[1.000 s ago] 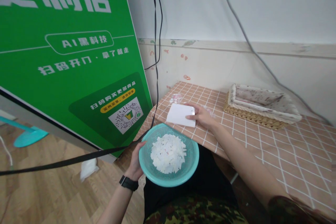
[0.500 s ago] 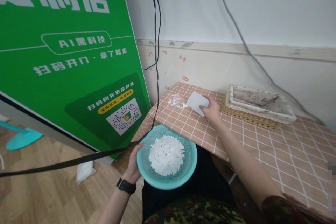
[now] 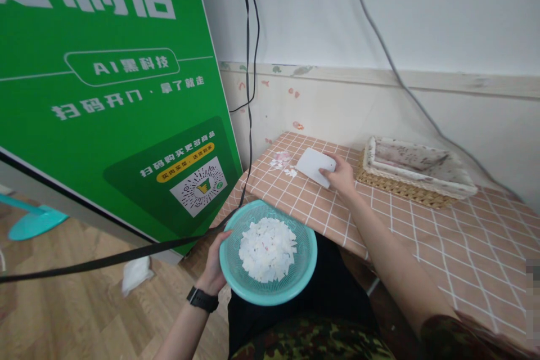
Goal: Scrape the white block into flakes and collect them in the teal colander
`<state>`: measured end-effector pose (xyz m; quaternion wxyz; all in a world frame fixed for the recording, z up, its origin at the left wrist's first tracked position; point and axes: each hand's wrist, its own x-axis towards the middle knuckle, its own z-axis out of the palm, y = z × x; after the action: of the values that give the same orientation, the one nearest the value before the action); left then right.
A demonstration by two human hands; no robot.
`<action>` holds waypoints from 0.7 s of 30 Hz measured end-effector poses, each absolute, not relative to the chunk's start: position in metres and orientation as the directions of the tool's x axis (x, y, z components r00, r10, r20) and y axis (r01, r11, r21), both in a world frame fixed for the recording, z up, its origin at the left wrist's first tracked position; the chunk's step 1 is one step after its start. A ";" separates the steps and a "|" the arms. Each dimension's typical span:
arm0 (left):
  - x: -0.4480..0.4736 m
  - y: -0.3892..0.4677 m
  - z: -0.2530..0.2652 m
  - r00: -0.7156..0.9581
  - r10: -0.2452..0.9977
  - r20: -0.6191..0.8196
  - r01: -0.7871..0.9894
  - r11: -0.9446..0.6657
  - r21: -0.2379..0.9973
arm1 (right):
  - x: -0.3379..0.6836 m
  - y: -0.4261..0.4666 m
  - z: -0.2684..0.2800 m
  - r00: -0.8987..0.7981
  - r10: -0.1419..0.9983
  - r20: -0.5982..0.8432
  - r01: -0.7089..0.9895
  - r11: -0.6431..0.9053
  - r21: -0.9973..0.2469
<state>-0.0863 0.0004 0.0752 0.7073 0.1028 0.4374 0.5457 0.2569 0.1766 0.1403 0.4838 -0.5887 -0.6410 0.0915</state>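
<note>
White scraps (image 3: pixel 268 248) heaped in a turquoise colander (image 3: pixel 270 296) beside the near edge of a checked tablecloth (image 3: pixel 405 230), left hand (image 3: pixel 215 264) gripping the colander's side, right-hand fingers (image 3: pixel 327 174) pinching a white card (image 3: pixel 313 163) near loose bits (image 3: pixel 279 162), lined wicker basket (image 3: pixel 405 187) behind.

Soft, even light, faint shadows on the wall (image 3: pixel 312 17), slight blur, wide-angle distortion toward edges
</note>
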 end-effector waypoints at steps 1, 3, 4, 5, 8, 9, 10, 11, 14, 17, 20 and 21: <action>-0.086 0.000 0.075 0.023 0.861 -0.507 -0.682 0.385 0.622 | 0.256 0.177 0.140 0.152 0.841 0.519 0.663 0.302 -0.684; -0.087 0.001 0.074 0.026 0.863 -0.504 -0.681 0.385 0.623 | 0.253 0.177 0.138 0.127 0.839 0.529 0.647 0.334 -0.685; -0.087 0.001 0.073 0.026 0.865 -0.501 -0.681 0.383 0.625 | 0.251 0.176 0.138 0.113 0.838 0.533 0.633 0.353 -0.689; -0.087 0.001 0.073 0.025 0.866 -0.500 -0.680 0.381 0.626 | 0.249 0.176 0.137 0.098 0.839 0.535 0.616 0.371 -0.695; -0.087 0.000 0.072 0.028 0.865 -0.501 -0.681 0.383 0.624 | 0.243 0.174 0.137 0.040 0.846 0.531 0.592 0.408 -0.695; -0.087 0.000 0.072 0.030 0.865 -0.501 -0.682 0.384 0.623 | 0.242 0.173 0.137 0.027 0.847 0.531 0.601 0.410 -0.686; -0.087 0.000 0.071 0.033 0.865 -0.501 -0.682 0.386 0.621 | 0.242 0.173 0.137 0.026 0.847 0.531 0.617 0.405 -0.675; -0.087 0.000 0.071 0.034 0.864 -0.502 -0.681 0.387 0.621 | 0.243 0.173 0.137 0.036 0.845 0.533 0.635 0.393 -0.665; -0.088 0.000 0.069 0.036 0.868 -0.495 -0.683 0.383 0.622 | 0.250 0.176 0.137 0.127 0.837 0.533 0.678 0.319 -0.662; -0.088 0.001 0.068 0.053 0.862 -0.503 -0.693 0.395 0.603 | 0.258 0.179 0.136 0.209 0.829 0.519 0.692 0.249 -0.677; -0.088 0.001 0.068 0.055 0.862 -0.504 -0.697 0.395 0.599 | 0.257 0.179 0.137 0.195 0.833 0.518 0.667 0.275 -0.693; -0.088 0.001 0.068 0.053 0.864 -0.500 -0.694 0.392 0.604 | 0.254 0.178 0.137 0.170 0.836 0.522 0.655 0.300 -0.693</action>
<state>-0.0877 0.0006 0.0679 0.7188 0.1005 0.4238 0.5419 0.2544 0.1776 0.1373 0.4934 -0.5846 -0.6375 0.0913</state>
